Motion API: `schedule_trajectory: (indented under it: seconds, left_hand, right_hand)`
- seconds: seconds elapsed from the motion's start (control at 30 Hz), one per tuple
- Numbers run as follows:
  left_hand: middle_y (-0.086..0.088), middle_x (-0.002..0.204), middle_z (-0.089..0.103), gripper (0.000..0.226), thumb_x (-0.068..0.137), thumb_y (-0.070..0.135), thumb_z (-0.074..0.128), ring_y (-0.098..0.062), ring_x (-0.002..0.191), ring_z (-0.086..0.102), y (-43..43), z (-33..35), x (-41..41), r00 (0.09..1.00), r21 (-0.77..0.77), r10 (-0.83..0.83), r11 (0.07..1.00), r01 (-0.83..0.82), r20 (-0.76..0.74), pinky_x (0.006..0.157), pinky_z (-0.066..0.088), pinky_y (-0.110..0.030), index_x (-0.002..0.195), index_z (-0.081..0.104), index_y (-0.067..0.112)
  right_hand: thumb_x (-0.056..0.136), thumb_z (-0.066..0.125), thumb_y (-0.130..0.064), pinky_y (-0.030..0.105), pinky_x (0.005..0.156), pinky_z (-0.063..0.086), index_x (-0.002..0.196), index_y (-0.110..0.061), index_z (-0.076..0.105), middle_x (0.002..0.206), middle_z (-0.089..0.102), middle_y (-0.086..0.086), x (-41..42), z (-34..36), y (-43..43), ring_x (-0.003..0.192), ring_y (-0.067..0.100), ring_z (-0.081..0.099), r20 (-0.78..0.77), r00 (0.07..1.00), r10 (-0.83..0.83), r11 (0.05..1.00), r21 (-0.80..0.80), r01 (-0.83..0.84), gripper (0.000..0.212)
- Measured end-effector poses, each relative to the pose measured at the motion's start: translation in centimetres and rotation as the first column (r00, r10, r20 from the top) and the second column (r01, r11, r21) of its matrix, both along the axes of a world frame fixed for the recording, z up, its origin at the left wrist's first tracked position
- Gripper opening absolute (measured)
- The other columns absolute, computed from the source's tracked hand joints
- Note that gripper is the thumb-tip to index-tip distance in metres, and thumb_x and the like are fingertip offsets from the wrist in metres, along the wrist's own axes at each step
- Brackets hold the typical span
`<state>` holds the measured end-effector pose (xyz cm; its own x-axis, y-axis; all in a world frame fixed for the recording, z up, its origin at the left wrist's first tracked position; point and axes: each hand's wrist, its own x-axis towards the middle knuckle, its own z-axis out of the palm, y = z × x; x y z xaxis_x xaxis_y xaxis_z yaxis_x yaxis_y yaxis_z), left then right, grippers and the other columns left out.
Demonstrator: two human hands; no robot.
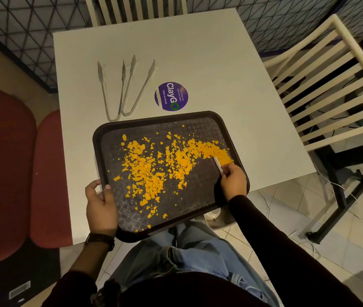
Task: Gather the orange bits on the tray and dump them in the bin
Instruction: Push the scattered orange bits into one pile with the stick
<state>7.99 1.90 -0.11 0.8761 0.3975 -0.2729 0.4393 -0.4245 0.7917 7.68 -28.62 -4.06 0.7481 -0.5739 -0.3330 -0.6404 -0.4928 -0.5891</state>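
Many orange bits on tray; right hand pinches stick, perhaps.

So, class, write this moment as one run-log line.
stage: gathering | left hand grips tray edge | right hand holds white stick against orange bits | bin: not in view

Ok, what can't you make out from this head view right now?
- Pale object below the tray's near right corner: mostly covered by the tray and the sleeve, so I cannot tell whether it is the bin.
- White stick: only its tip shows beyond the right hand; what tool it is, unclear.
- Left hand: its fingers under the tray are hidden by the tray.
- Sticker: the small print is too small to read.
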Motion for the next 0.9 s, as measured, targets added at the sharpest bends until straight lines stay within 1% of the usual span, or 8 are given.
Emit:
schedule_trajectory:
  seconds: [0.13, 0.23, 0.43, 0.53, 0.63, 0.77, 0.83, 0.9]
  left_hand:
    - [-0.016, 0.078, 0.056, 0.028, 0.098, 0.026, 0.040, -0.026, 0.071, 0.052, 0.0, 0.1, 0.1, 1.000, -0.006, 0.010, 1.000, -0.010, -0.001, 0.069, 0.039, -0.035, 0.123, 0.039, 0.015]
    - [-0.015, 0.078, 0.056, 0.028, 0.098, 0.025, 0.040, -0.025, 0.069, 0.051, 0.0, 0.2, 0.2, 1.000, -0.001, 0.010, 1.000, -0.010, 0.001, 0.062, 0.038, -0.032, 0.124, 0.038, 0.014]
    - [-0.018, 0.078, 0.058, 0.028, 0.098, 0.025, 0.040, -0.028, 0.070, 0.053, 0.1, 0.2, 0.1, 1.000, 0.016, -0.003, 1.000, 0.003, -0.001, 0.060, 0.037, -0.031, 0.123, 0.038, 0.014]
    - [-0.017, 0.081, 0.060, 0.028, 0.098, 0.025, 0.041, -0.028, 0.071, 0.054, 0.0, 0.2, 0.3, 1.000, 0.013, -0.001, 1.000, 0.001, -0.003, 0.063, 0.037, -0.032, 0.124, 0.038, 0.013]
    - [-0.016, 0.081, 0.059, 0.028, 0.098, 0.025, 0.041, -0.027, 0.071, 0.054, 0.0, 0.3, 0.4, 1.000, 0.007, 0.002, 1.000, -0.002, -0.006, 0.066, 0.037, -0.031, 0.124, 0.038, 0.013]
    - [-0.017, 0.080, 0.058, 0.028, 0.098, 0.025, 0.040, -0.028, 0.072, 0.055, 0.1, 0.3, 0.6, 1.000, 0.000, 0.003, 1.000, -0.003, -0.007, 0.062, 0.038, -0.031, 0.124, 0.038, 0.013]
    - [-0.016, 0.080, 0.058, 0.028, 0.098, 0.025, 0.041, -0.026, 0.071, 0.054, 0.1, 0.3, 0.6, 1.000, -0.004, 0.003, 1.000, -0.003, -0.011, 0.059, 0.038, -0.028, 0.124, 0.039, 0.014]
    - [-0.015, 0.081, 0.059, 0.027, 0.098, 0.025, 0.041, -0.026, 0.071, 0.054, 0.1, 0.3, 0.7, 1.000, -0.010, 0.004, 1.000, -0.004, -0.011, 0.059, 0.039, -0.026, 0.123, 0.039, 0.014]
  right_hand:
    - [0.084, 0.051, 0.006, 0.028, 0.080, 0.040, 0.091, -0.007, 0.064, 0.093, 0.060, 0.007, -2.4, 0.6, 0.8, 0.086, 0.019, 0.051, 0.008, 0.992, 0.124, 0.992, 0.036, -0.125, 0.020]
    - [0.082, 0.050, 0.010, 0.025, 0.076, 0.035, 0.090, -0.007, 0.064, 0.088, 0.055, 0.000, -4.2, 0.4, 0.8, 0.083, 0.016, 0.048, -0.023, 0.980, 0.196, 0.980, 0.010, -0.196, 0.023]
    - [0.083, 0.046, 0.010, 0.026, 0.075, 0.035, 0.092, -0.004, 0.063, 0.092, 0.059, 0.013, -2.8, -0.1, -1.1, 0.083, 0.026, 0.051, -0.038, 0.999, 0.026, 0.999, -0.019, -0.027, 0.024]
    - [0.083, 0.044, 0.010, 0.027, 0.075, 0.035, 0.088, -0.005, 0.060, 0.092, 0.059, 0.015, -2.0, 0.1, -1.7, 0.081, 0.024, 0.048, -0.052, 0.998, 0.032, 0.998, -0.045, -0.034, 0.023]
    - [0.084, 0.046, 0.008, 0.026, 0.073, 0.038, 0.088, -0.008, 0.059, 0.090, 0.057, 0.007, -2.3, 0.6, -0.9, 0.083, 0.023, 0.051, -0.016, 0.998, 0.060, 0.998, -0.002, -0.060, 0.021]
    - [0.084, 0.053, 0.004, 0.013, 0.068, 0.036, 0.088, -0.010, 0.062, 0.086, 0.055, 0.000, -4.1, 1.1, 1.7, 0.079, 0.013, 0.047, 0.036, 0.934, 0.354, 0.930, 0.091, -0.356, 0.017]
    - [0.083, 0.057, 0.000, 0.022, 0.071, 0.040, 0.083, -0.012, 0.062, 0.083, 0.057, 0.002, -4.6, 0.9, 2.6, 0.079, 0.016, 0.049, 0.060, 0.846, 0.529, 0.846, 0.043, -0.532, 0.013]
    - [0.083, 0.057, -0.002, 0.031, 0.072, 0.042, 0.080, -0.012, 0.061, 0.081, 0.058, 0.007, -4.5, 0.6, 3.1, 0.078, 0.021, 0.050, 0.059, 0.785, 0.616, 0.787, 0.006, -0.617, 0.011]
